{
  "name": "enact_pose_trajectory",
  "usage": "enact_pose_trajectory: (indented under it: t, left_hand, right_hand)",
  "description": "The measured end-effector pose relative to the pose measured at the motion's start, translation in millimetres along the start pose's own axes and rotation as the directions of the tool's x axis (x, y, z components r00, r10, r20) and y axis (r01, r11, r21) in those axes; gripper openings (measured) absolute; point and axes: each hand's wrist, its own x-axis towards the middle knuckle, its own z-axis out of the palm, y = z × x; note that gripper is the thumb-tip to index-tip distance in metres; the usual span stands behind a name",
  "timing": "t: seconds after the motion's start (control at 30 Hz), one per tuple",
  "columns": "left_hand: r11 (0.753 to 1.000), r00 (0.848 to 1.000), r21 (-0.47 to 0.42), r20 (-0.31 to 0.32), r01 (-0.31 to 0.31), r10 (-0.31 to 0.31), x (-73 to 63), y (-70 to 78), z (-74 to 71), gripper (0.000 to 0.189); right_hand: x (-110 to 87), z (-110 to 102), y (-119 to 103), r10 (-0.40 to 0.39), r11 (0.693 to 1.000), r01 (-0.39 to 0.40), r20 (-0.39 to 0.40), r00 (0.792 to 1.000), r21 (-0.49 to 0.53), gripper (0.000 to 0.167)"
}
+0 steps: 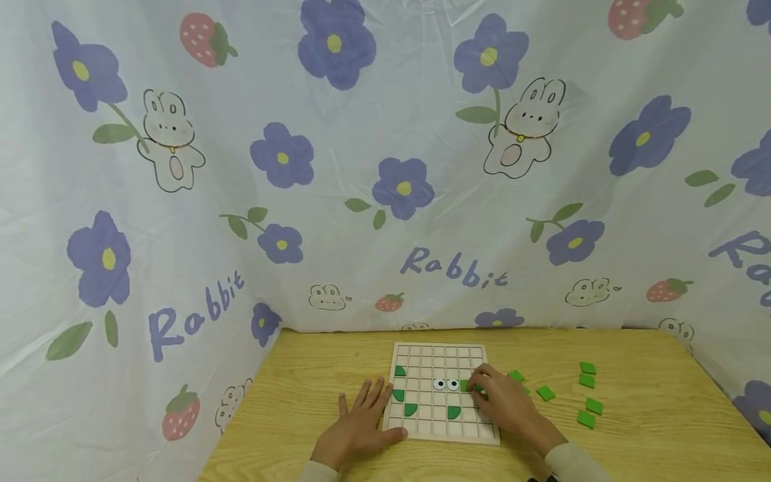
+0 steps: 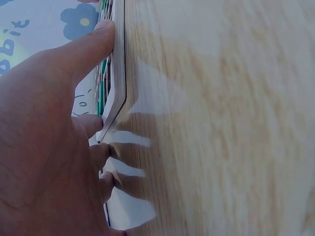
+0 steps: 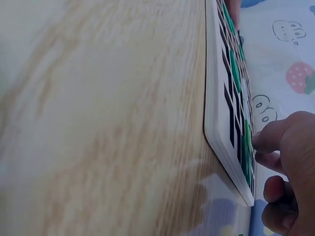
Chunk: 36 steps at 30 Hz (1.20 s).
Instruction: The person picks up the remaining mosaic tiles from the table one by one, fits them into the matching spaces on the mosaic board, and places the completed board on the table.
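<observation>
A pale wooden grid board (image 1: 430,430) lies on the table. My left hand (image 1: 355,425) rests at its left edge, fingers spread, thumb on the near-left corner; the thumb (image 2: 96,44) shows against the rim in the left wrist view. Over the board's right side, my right hand (image 1: 502,398) bends its fingers down and pinches a small green tile at the grid. Beside those fingertips sits a light green square tile (image 1: 464,385), right of two round eye pieces (image 1: 446,385). Several dark green rounded tiles (image 1: 411,410) occupy other cells, one of them (image 1: 454,412) near the right hand.
Several loose green square tiles lie right of the board, one (image 1: 545,393) close by and others (image 1: 587,381) farther right. Behind the wooden table (image 1: 650,402) hangs a white curtain (image 1: 337,268) printed with flowers and rabbits.
</observation>
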Motion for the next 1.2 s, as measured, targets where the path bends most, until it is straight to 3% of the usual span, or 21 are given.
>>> enact_pose_trajectory:
  t: [0.33, 0.77, 1.07, 1.2]
  left_hand:
    - [1.000, 1.000, 0.002, -0.005, 0.005, -0.005, 1.0, -2.4, 1.8, 0.100]
    - [1.000, 1.000, 0.001, 0.000, 0.003, -0.003, 1.1, -2.7, 1.5, 0.099]
    - [1.000, 1.000, 0.002, 0.004, 0.001, -0.001, 1.4, -2.2, 1.7, 0.099]
    - [1.000, 1.000, -0.006, 0.004, -0.002, 0.002, 1.2, -2.3, 1.8, 0.099]
  right_hand:
    - [5.2, -8.2, 2.5, 0.163, 0.987, -0.163, 0.035, 0.986, -0.014, 0.022]
    - [1.7, -22.7, 15.5, 0.172, 0.985, -0.172, -0.002, 0.985, -0.011, 0.008]
    - [-9.9, -32.0, 35.2, 0.143, 0.988, -0.146, -0.064, 0.988, -0.048, 0.011]
    - [-16.5, -39.3, 44.3, 0.171, 0.984, -0.174, -0.062, 0.983, -0.047, 0.012]
